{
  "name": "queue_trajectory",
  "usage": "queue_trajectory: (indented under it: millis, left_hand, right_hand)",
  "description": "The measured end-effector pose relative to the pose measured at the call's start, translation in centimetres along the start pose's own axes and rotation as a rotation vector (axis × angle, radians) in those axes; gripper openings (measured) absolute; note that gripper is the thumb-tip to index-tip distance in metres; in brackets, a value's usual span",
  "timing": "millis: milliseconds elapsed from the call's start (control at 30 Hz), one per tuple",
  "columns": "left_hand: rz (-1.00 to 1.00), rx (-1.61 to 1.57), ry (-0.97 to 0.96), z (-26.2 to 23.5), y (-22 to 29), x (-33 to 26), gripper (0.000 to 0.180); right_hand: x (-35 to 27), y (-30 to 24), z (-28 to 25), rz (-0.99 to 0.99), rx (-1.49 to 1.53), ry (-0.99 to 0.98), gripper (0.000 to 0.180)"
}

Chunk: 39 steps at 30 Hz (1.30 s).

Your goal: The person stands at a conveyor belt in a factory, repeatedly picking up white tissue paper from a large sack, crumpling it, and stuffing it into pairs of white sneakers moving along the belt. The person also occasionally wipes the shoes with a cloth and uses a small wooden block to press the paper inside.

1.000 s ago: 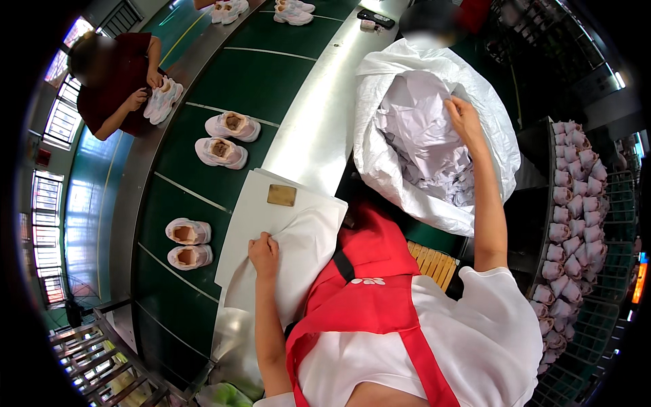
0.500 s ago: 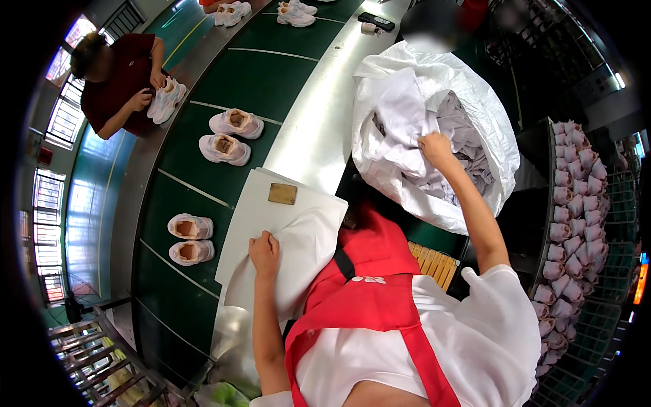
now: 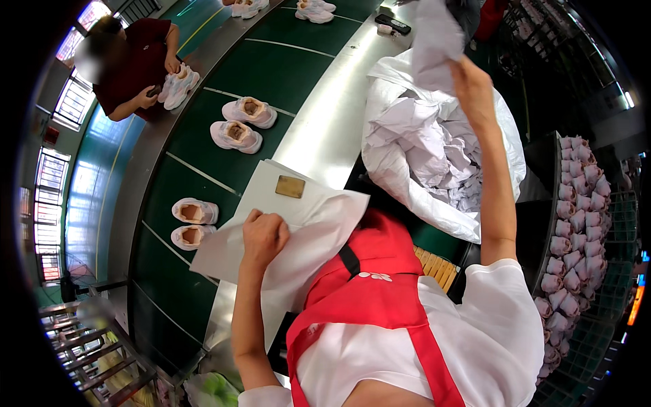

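My left hand (image 3: 266,237) is closed on a sheet of white paper (image 3: 329,214), whose left corner lifts off the pile and sticks out over the belt. Under it lies a stack of white paper (image 3: 261,182) with a small brass-coloured block (image 3: 290,186) on top. In my right hand (image 3: 472,88) is a wad of crumpled white paper (image 3: 437,51), raised above the far side of a large white sack (image 3: 393,180). More crumpled paper (image 3: 430,146) fills the sack's open mouth.
On the green conveyor belt (image 3: 186,142) stand pairs of pale sneakers (image 3: 236,136). A metal ledge (image 3: 315,129) runs beside it, with a black device (image 3: 393,24) at its far end. Across the belt, a person (image 3: 139,64) handles sneakers. At right, a rack holds many paper-stuffed bundles (image 3: 576,224).
My right hand has risen from the sack to its far side with the crumpled paper. My left hand has lifted the sheet, whose corner now swings out left over the belt.
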<state>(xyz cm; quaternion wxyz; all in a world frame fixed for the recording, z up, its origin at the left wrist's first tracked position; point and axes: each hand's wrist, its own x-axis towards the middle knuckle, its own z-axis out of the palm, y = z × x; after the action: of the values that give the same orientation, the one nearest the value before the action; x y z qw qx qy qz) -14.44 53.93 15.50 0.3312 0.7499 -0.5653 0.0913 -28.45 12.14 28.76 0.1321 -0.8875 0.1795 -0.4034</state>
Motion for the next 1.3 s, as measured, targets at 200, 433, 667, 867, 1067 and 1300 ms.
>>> queue_trajectory:
  millis: [200,433,667,867,1067,1300]
  left_hand:
    - [0.235,0.246,0.176,-2.7,7.6,7.6,0.015]
    - [-0.120,0.071,0.131,-2.3,5.3,1.4,0.025]
    - [-0.330,0.059,0.249,-3.4,6.4,-1.0,0.036]
    - [-0.545,0.063,0.317,-5.2,5.9,-3.0,0.027]
    - [-0.561,0.533,0.450,-8.1,3.1,-4.1,0.031]
    - [-0.652,-0.601,0.778,-7.6,5.2,-1.7,0.027]
  right_hand:
    - [-4.8,-14.8,6.3,-0.166,0.508,-1.094,0.024]
    - [-7.4,-18.4,8.9,0.182,0.963,-1.418,0.025]
    - [-8.2,-20.6,12.2,0.234,0.856,-1.706,0.026]
    - [-6.7,-20.8,16.0,0.095,1.135,-1.692,0.035]
    - [-6.4,-24.9,9.3,-0.184,0.847,-0.648,0.054]
    - [-13.3,-27.2,14.1,-0.266,0.841,-0.882,0.103]
